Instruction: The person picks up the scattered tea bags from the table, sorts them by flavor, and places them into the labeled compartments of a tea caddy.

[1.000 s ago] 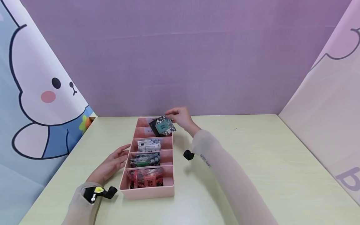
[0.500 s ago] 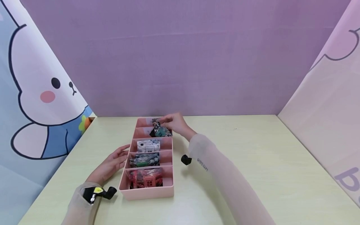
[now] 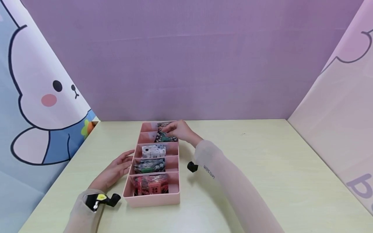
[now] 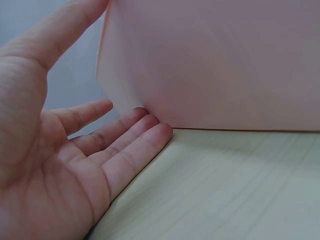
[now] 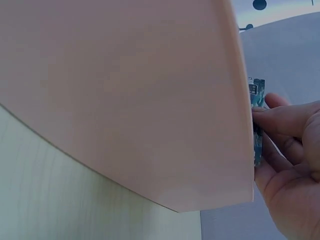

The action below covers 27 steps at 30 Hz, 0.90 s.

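Observation:
A long pink divided box (image 3: 153,200) stands on the table, with small printed sachets in its compartments. My right hand (image 3: 179,131) is over the second compartment from the back, its thumb and fingers at a dark green floral sachet (image 3: 166,137). In the right wrist view this sachet (image 5: 258,145) shows above the box rim between thumb and fingers. My left hand (image 3: 116,168) lies along the box's left side. Its fingertips touch the lower edge of the box wall (image 4: 225,65) in the left wrist view, fingers extended.
A white sachet (image 3: 153,151), grey-green sachets (image 3: 150,165) and red sachets (image 3: 151,185) lie in the front three compartments. Another patterned sachet (image 3: 163,125) sits in the rearmost one. A purple backdrop (image 3: 186,64) rises behind the pale table (image 3: 262,168).
My right hand has moved down and slightly left, lowering the dark green sachet into the second compartment from the back. The left hand has stayed at the box's side.

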Tool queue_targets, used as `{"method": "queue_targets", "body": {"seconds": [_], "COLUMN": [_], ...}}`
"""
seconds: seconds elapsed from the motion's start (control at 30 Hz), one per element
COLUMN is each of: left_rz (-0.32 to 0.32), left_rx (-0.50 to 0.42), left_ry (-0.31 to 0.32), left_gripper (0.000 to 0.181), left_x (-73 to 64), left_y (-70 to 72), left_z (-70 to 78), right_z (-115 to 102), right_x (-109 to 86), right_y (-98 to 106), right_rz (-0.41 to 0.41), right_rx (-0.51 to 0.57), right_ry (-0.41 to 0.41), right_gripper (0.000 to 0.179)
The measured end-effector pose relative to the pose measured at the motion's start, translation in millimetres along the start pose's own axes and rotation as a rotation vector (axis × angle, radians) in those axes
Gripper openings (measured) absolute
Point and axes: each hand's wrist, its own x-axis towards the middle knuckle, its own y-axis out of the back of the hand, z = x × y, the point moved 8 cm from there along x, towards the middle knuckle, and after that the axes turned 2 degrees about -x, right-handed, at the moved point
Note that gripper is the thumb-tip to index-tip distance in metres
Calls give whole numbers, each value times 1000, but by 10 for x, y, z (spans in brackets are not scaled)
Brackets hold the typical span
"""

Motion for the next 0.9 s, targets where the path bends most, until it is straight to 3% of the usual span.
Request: {"method": "queue_targets", "body": {"seconds": [0.5, 0.9], "left_rz": [-6, -24], "left_rx": [-6, -18], "left_ry": [-2, -21], "left_gripper": [69, 64], "left_x": [-2, -4], "left_y": [-16, -6], "left_z": [6, 22], "right_z": [52, 139], "right_x": [1, -59], "right_y": [15, 143], "right_rz": [6, 33], "right_rx": [20, 124], "right_ry": [-5, -57], "right_gripper": [24, 25]}}
